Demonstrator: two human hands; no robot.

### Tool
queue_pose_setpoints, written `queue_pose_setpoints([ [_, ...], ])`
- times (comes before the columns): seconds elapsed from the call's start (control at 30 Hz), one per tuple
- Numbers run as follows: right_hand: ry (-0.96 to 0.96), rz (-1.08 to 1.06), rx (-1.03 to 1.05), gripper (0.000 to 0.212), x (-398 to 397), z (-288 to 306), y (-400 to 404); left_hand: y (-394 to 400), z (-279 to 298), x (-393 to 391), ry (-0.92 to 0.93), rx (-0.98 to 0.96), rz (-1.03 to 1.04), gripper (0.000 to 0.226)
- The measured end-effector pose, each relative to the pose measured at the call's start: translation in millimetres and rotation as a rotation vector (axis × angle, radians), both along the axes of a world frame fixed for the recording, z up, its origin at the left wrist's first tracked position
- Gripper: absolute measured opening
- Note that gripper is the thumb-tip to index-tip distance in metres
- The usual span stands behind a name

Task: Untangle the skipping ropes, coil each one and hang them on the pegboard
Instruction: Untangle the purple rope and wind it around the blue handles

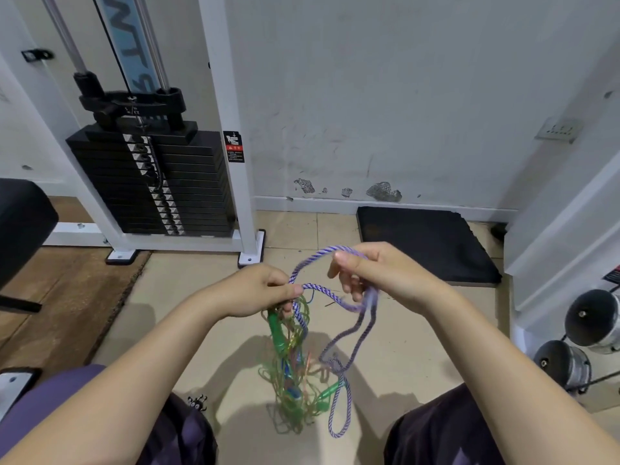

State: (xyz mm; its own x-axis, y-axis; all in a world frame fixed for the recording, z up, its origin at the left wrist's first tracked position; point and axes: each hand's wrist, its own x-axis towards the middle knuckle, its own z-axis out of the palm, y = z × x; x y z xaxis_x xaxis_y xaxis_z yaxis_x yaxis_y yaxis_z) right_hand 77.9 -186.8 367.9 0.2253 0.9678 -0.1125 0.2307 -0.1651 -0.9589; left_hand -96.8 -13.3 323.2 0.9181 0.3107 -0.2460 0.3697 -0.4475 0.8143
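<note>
A purple-and-white braided skipping rope (312, 260) arches between my two hands above the floor. My left hand (258, 290) pinches this rope together with a tangle of thin green translucent ropes (292, 370) that hangs down between my knees; a green handle (276, 330) shows just below the hand. My right hand (375, 276) is shut on the purple rope's upper loop, and its strands drop from there in long loops toward the floor (340, 407). No pegboard is in view.
A white weight-stack machine (151, 176) stands at the back left, with a black bench pad (23, 226) at the far left. A black mat (426, 243) lies by the wall. Dumbbells (590, 317) rest at the right. Beige floor tiles (201, 313) lie below.
</note>
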Motion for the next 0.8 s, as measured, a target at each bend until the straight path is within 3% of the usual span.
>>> queue_pose_setpoints([
  [0.13,-0.063,0.091,-0.158,0.053,-11.3,-8.4,4.7,-10.0,2.1,1.3,-0.04,-0.049,-0.1,0.036],
  [0.27,-0.185,0.141,-0.288,0.035,-17.5,-14.1,6.0,-12.2,5.8,2.4,-0.087,-0.081,-0.104,0.032],
  [0.37,-0.316,0.085,-0.299,0.038,-19.0,-14.9,7.7,-12.2,10.6,0.4,-0.108,-0.161,-0.119,0.03],
  [0.5,-0.213,0.168,-0.269,0.016,-22.0,-14.7,7.5,-12.4,14.1,-2.6,-0.1,-0.238,-0.096,0.028],
  [0.6,-0.167,0.169,-0.221,0.014,-22.6,-12.3,7.4,-8.9,15.9,-3.9,-0.111,-0.246,-0.047,0.031],
  [0.67,-0.075,0.133,-0.184,0.006,-21.2,-11.5,8.0,-5.9,16.1,-5.2,-0.121,-0.225,-0.031,0.03],
  [0.8,0.107,0.128,-0.175,0.008,-22.2,-12.5,9.1,-5.5,14.3,-6.9,-0.138,-0.211,-0.054,0.025],
])
